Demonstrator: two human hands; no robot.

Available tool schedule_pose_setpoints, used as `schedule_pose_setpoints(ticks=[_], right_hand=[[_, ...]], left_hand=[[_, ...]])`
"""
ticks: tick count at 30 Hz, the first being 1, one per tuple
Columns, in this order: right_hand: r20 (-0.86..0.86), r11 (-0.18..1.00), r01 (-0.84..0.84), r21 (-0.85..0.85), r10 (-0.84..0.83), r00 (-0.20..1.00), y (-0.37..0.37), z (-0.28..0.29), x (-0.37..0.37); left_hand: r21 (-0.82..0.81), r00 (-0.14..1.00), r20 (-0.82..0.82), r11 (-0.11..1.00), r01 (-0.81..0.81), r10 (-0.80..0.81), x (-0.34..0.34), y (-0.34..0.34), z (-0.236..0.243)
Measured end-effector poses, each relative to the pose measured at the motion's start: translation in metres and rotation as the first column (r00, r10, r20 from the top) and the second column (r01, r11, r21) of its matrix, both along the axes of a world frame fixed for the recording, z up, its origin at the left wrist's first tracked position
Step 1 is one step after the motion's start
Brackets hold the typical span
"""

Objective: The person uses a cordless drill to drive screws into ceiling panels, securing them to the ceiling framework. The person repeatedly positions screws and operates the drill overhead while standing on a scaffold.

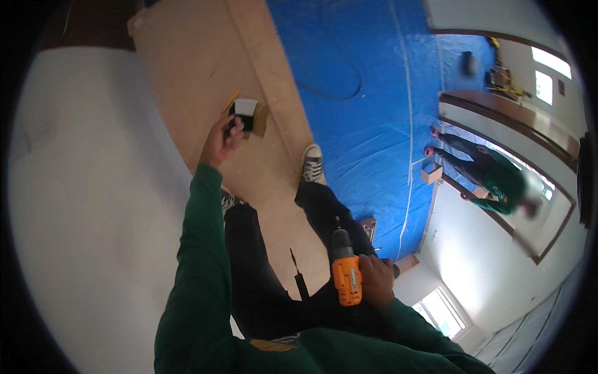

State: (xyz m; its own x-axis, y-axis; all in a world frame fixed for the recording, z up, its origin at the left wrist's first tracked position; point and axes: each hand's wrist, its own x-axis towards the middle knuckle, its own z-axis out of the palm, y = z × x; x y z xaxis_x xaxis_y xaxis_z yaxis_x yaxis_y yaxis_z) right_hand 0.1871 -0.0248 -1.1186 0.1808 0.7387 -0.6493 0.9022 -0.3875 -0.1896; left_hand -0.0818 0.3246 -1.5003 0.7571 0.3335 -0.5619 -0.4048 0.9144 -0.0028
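Observation:
My left hand [225,137] is extended over the tan board [187,75] with curled fingers; whether it holds something small is unclear. Just beyond it lies a small black item with a pale top [245,107], on a piece of brown cardboard [260,124]. A yellow pencil-like stick [231,100] is beside them. My right hand [374,277] grips an orange and black drill [346,277], its bit pointing forward. A slim dark tool [299,280] sticks up by my legs. My two sneakers [311,163] show on the board.
Blue sheeting [349,124] with a dark cord [346,93] covers the floor to the right. A person in green [501,181] stands by a wood-framed opening, near a small box [431,174]. A white wall [87,218] runs along my left.

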Motion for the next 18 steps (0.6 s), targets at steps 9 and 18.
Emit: schedule_pose_setpoints(ticks=[9,18], right_hand=[[-0.078,0.999,0.028,0.035,-0.025,0.997,0.004,0.011,0.002],[-0.265,0.973,0.233,0.001,-0.224,0.938,-0.012,0.024,-0.007]], left_hand=[[0.173,0.999,-0.021,0.984,0.031,-0.028,0.013,-0.037,0.221],[0.338,0.964,-0.227,0.917,0.213,-0.14,0.006,-0.097,0.392]])
